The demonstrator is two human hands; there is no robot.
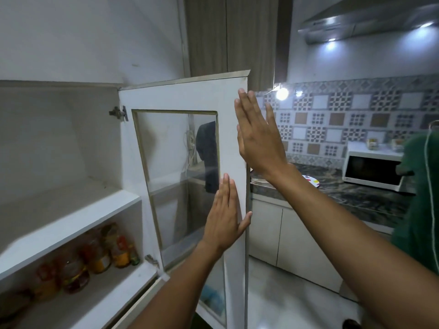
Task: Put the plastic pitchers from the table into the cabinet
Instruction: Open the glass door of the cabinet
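Observation:
The white cabinet stands open at the left, its glass-paned door swung out toward me. My left hand lies flat against the door's frame low down, fingers together and thumb hooked around the door's edge. My right hand is flat and open at the door's outer edge higher up. Neither hand holds anything. The upper shelf looks bare. No plastic pitcher is in view.
Several bottles and jars fill the lower shelf. At the right runs a dark stone counter with a white microwave and a plate. A person in a green top stands at the far right.

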